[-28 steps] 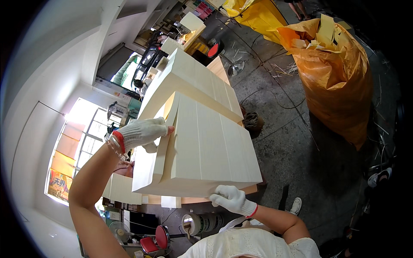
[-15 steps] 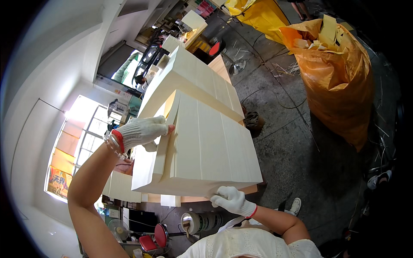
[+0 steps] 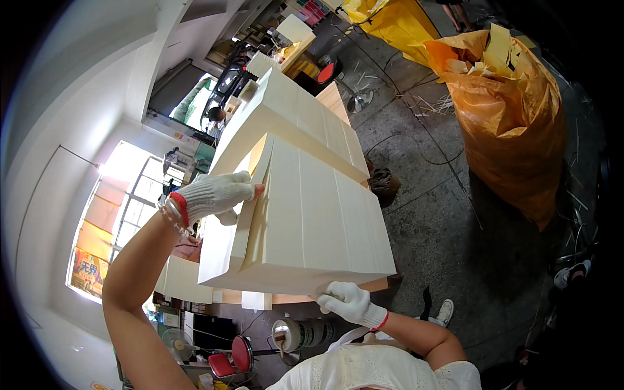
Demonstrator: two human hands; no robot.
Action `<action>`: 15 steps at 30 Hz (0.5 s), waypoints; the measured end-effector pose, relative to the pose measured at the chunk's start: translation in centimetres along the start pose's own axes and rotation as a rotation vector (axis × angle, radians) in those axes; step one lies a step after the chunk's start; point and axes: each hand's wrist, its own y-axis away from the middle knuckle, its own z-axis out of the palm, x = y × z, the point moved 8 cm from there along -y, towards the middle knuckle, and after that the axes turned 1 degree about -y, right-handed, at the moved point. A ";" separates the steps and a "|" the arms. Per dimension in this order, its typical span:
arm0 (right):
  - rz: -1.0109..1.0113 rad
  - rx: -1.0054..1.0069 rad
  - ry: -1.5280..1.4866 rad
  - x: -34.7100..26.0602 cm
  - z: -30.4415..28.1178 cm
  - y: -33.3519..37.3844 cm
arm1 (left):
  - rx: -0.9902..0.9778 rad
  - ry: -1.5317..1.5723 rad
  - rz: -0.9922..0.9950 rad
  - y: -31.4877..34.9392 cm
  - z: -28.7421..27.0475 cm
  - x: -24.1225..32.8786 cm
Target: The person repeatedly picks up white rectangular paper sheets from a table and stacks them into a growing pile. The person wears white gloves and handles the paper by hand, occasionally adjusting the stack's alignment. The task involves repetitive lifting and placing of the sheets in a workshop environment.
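Note:
A tall stack of cream paper sheets stands in front of me, its top crossed by straight crease-like lines. My left hand, in a white knit glove with a red cuff, is closed on the raised left edge of the upper sheets; a bare fingertip shows on top. That edge bends up in a narrow flap. Against the stack's near side rests my right hand, gloved likewise, its fingers curled. Whatever lies inside those fingers is hidden.
Behind stands a second cream paper stack. An orange sack full of paper scraps stands on the right, with a yellow sack beyond. Lower left are a red-seated stool and a white bucket. A person is near the window.
Both my hands keep their places on the stack. The view has shifted slightly, and the person near the far window has moved a little.

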 end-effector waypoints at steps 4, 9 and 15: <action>0.008 -0.016 -0.022 0.0 0.2 0.2 | 0.015 0.026 -0.008 -0.2 0.1 -0.5; -0.001 -0.032 -0.020 -0.4 0.3 0.4 | 0.010 -0.051 -0.009 -0.7 0.2 -1.1; 0.005 -0.052 -0.061 0.1 0.6 0.4 | 0.015 0.103 0.009 -0.8 0.4 -1.3</action>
